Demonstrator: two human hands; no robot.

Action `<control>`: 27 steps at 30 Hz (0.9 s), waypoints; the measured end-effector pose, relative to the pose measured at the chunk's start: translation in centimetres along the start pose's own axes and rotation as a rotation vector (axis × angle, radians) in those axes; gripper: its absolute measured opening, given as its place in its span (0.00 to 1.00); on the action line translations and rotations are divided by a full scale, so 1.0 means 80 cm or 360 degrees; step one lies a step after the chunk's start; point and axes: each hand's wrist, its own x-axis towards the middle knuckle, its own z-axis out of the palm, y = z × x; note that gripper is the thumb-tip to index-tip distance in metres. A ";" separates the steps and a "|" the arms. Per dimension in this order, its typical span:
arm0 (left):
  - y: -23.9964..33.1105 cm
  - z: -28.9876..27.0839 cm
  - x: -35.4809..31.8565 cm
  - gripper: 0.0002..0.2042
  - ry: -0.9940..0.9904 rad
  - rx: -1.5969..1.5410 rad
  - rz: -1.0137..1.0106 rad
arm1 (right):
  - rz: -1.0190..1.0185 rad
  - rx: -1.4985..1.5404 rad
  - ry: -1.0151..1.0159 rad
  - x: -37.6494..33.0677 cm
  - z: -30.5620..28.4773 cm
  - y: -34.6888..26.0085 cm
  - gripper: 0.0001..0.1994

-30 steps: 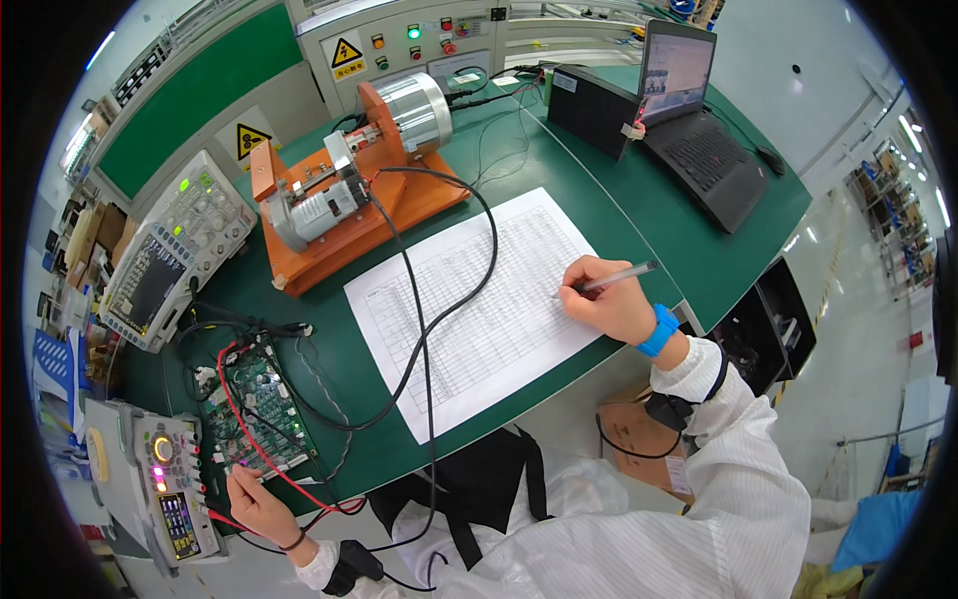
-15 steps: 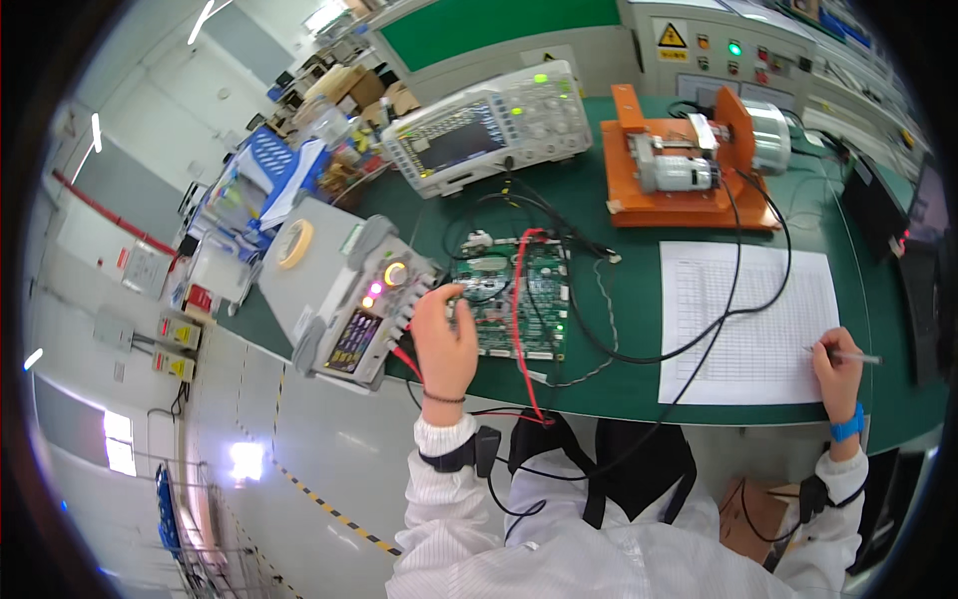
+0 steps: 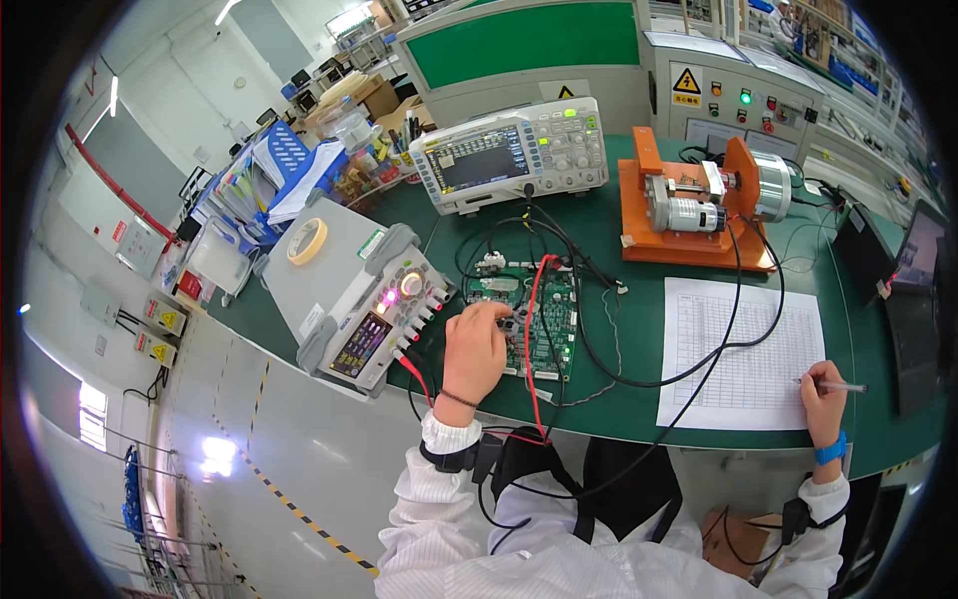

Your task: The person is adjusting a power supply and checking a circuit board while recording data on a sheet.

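Observation:
My left hand (image 3: pixel 475 351) reaches over the left side of a green circuit board (image 3: pixel 555 344). Its fingers are bent together, and the tips meet a dark part on the board; what they pinch, if anything, is hidden. A red lead (image 3: pixel 532 344) crosses the board beside this hand. My right hand (image 3: pixel 822 401) rests on the lower right corner of a printed table sheet (image 3: pixel 699 394) and grips a pen (image 3: pixel 848 386), its tip at the paper.
Left of the board stands a bench power supply (image 3: pixel 364 339) with a tape roll (image 3: pixel 306 242) on top. Behind are an oscilloscope (image 3: pixel 509 155) and an orange motor stand (image 3: pixel 654 245). Black cables (image 3: pixel 639 383) loop across the sheet. A laptop (image 3: pixel 913 319) sits far right.
My left hand has moved right onto the board, and its thumb and forefinger, apart before, have come together. My right hand keeps the pen at the sheet. The view has shifted slightly.

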 end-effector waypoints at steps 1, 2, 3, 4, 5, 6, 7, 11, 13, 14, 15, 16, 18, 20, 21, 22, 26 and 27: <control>0.000 0.000 -0.004 0.11 -0.0010 -0.0025 0.0015 | -0.0019 -0.0019 0.0005 0.000 0.000 0.002 0.05; 0.000 0.001 -0.005 0.12 -0.0020 -0.0049 0.0031 | -0.0021 -0.0020 0.0003 0.001 -0.001 0.002 0.05; 0.000 0.001 -0.006 0.12 -0.0015 -0.0047 0.0025 | -0.0011 0.0008 0.0004 0.001 0.000 0.002 0.05; 0.000 0.004 -0.007 0.12 0.0000 -0.0085 0.0053 | -0.0001 0.0035 0.0006 0.001 0.000 0.001 0.05; 0.001 0.005 -0.006 0.12 0.0016 -0.0123 0.0081 | -0.0008 0.0036 0.0001 0.001 0.001 -0.002 0.05; 0.006 0.003 -0.003 0.12 0.0024 -0.0088 0.0091 | 0.0002 0.0010 -0.0001 0.001 0.001 -0.006 0.05; 0.006 0.004 -0.003 0.12 0.0033 -0.0090 0.0088 | 0.0011 -0.0015 -0.0004 0.001 0.000 -0.009 0.05; 0.007 0.008 -0.003 0.11 0.0066 -0.0018 0.0127 | -0.0019 0.0035 -0.0012 0.000 -0.003 0.010 0.05; 0.006 0.010 -0.003 0.11 0.0047 -0.0004 0.0146 | -0.0007 0.0025 -0.0029 -0.002 -0.003 0.011 0.05; 0.006 0.010 -0.001 0.11 0.0067 0.0017 0.0174 | -0.0012 0.0024 -0.0031 0.000 -0.002 0.011 0.05; 0.007 0.009 -0.002 0.10 0.0081 0.0037 0.0200 | -0.0017 0.0047 -0.0022 -0.001 -0.002 0.010 0.05; 0.008 0.008 -0.001 0.10 0.0080 0.0034 0.0196 | -0.0020 0.0069 -0.0013 -0.002 -0.001 0.010 0.05; 0.013 0.003 0.001 0.10 0.0016 0.0006 0.0170 | -0.0012 0.0065 -0.0014 -0.002 -0.002 0.009 0.05; 0.017 0.003 -0.001 0.10 0.0026 -0.0008 0.0164 | -0.0004 0.0062 -0.0016 -0.001 -0.003 0.011 0.05; 0.017 0.004 -0.001 0.09 0.0039 -0.0023 0.0163 | -0.0006 0.0055 -0.0002 -0.001 -0.004 0.015 0.05; 0.017 0.004 -0.001 0.09 0.0038 -0.0025 0.0160 | -0.0008 0.0048 0.0011 0.000 -0.004 0.016 0.05; 0.012 0.009 -0.003 0.08 0.0098 -0.0067 0.0162 | -0.0015 0.0008 -0.0010 0.000 -0.003 0.011 0.05; 0.011 0.012 -0.003 0.07 0.0124 -0.0055 0.0182 | -0.0029 0.0010 -0.0002 0.000 -0.003 0.012 0.05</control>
